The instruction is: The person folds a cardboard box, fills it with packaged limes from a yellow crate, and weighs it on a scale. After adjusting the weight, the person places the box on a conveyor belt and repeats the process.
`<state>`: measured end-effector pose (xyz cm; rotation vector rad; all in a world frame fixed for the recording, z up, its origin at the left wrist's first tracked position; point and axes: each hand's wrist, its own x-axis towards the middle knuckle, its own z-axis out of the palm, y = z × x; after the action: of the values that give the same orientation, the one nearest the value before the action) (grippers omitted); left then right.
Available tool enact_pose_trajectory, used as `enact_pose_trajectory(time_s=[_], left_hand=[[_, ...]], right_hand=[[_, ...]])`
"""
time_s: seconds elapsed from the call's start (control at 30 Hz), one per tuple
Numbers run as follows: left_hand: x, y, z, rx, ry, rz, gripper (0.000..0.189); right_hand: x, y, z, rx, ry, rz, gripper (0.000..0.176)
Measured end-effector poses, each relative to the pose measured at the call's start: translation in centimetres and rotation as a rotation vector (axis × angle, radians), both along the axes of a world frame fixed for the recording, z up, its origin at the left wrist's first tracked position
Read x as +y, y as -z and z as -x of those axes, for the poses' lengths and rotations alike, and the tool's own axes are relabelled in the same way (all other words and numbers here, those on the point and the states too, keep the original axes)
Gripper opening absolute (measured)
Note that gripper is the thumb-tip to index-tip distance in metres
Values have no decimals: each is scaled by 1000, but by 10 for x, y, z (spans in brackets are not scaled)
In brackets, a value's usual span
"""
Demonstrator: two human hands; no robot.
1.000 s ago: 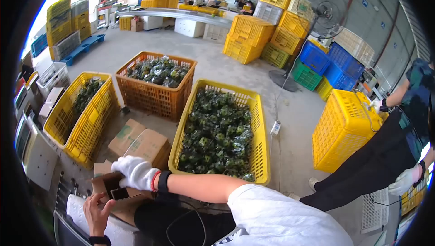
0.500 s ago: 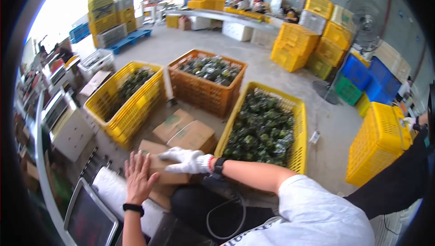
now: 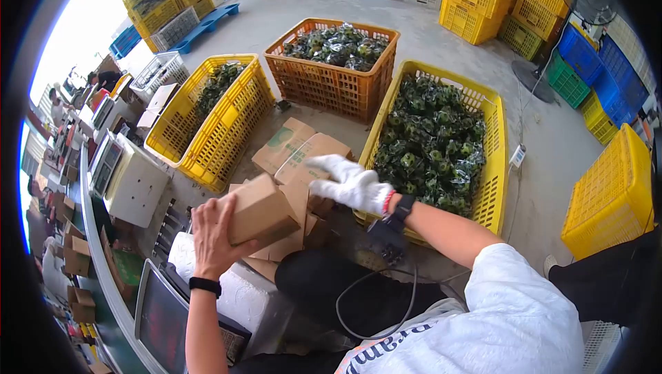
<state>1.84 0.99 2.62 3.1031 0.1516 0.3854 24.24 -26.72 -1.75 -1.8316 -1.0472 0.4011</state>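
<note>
My bare left hand [image 3: 215,237], with a black band on the wrist, grips a small brown cardboard box [image 3: 267,210] by its left side. The box is tilted, above other cardboard. My right hand [image 3: 353,184], in a white glove, is apart from the box, its fingers stretched out and nothing in them. Below and behind it lie flat folded cartons [image 3: 296,150] with green print, bound with a strap. A yellow crate [image 3: 491,167] full of dark green leafy produce in clear wrapping stands just right of the glove.
An orange-brown crate [image 3: 331,88] and another yellow crate [image 3: 221,136] hold similar bagged produce. A screen device [image 3: 162,322] and a white foam box [image 3: 238,291] stand at lower left. An upright yellow crate [image 3: 610,191] is at right, beside another person's dark-clothed leg [image 3: 600,277].
My right hand has come off the box and moved right. My left hand now grips the box, which has been raised and turned. The view has tilted downward.
</note>
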Motion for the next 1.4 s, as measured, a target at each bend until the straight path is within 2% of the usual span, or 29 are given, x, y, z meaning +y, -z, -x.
enact_pose_trajectory(time_s=[0.03,0.1,0.17,0.2,0.23,0.27,0.33,0.37,0.43,0.47,0.57,0.6,0.67,0.7,0.77,0.83,0.87,0.9,0.93,0.97,1.03,1.13,1.17,1.23,1.27,1.3,1.37,1.4], left_hand=[[-1,-6,-4,-98,-76,48,101],[-16,-27,-17,-312,-224,316,96],[-46,-33,-41,-406,-135,1110,87],[-74,-43,-55,-329,-135,1175,77],[-105,-44,-70,-266,-120,1364,72],[-133,-35,-88,-192,-126,1587,72],[-192,-19,-126,23,-135,1804,73],[-218,4,-144,69,-182,1911,63],[-266,13,-173,327,-308,2088,77],[-283,20,-185,386,-457,2049,76],[-315,60,-204,437,-569,2008,81],[-325,74,-206,390,-619,1993,83],[-340,86,-210,328,-703,2000,88],[-343,91,-213,323,-711,1994,88],[-348,106,-217,360,-867,1906,90],[-352,137,-218,342,-862,1873,94],[-355,156,-218,287,-810,1862,95],[-357,167,-222,233,-755,1848,96],[-362,148,-225,174,-749,1883,102],[-363,152,-225,175,-756,1881,102],[-366,157,-225,186,-765,1883,101],[-365,172,-221,214,-732,1899,99],[-364,180,-219,265,-731,1884,97],[-364,178,-221,255,-735,1919,97],[-365,177,-220,255,-744,1948,96],[-364,167,-221,255,-743,1949,96],[-362,139,-223,352,-802,2005,95],[-362,138,-222,342,-798,2003,95]], right_hand=[[-27,4,-22,93,146,-28,58],[-97,19,-81,-120,432,118,56],[-178,52,-142,-76,670,248,63],[-216,61,-164,-49,789,334,68],[-255,80,-192,-39,851,442,74],[-284,86,-208,14,878,519,79],[-321,93,-230,69,917,631,85],[-334,96,-240,92,935,659,86],[-368,135,-279,103,873,657,85],[-378,151,-294,111,808,659,85],[-357,128,-290,260,711,645,80],[-364,166,-317,348,680,618,78],[-356,185,-329,283,609,617,71],[-348,189,-333,299,671,555,71],[-329,197,-340,327,783,432,73],[-308,206,-347,353,887,303,74],[-304,211,-347,333,936,239,88],[-294,213,-347,334,927,233,88],[-282,208,-341,266,977,311,87],[-274,202,-334,197,1028,394,86],[-270,188,-327,243,1017,402,85],[-270,181,-314,135,851,237,81],[-269,176,-307,80,807,150,73],[-263,172,-304,101,677,60,63],[-256,174,-310,223,518,-17,57],[-244,155,-303,276,489,167,53],[-237,156,-304,84,432,285,55],[-252,219,-337,79,429,279,55]])
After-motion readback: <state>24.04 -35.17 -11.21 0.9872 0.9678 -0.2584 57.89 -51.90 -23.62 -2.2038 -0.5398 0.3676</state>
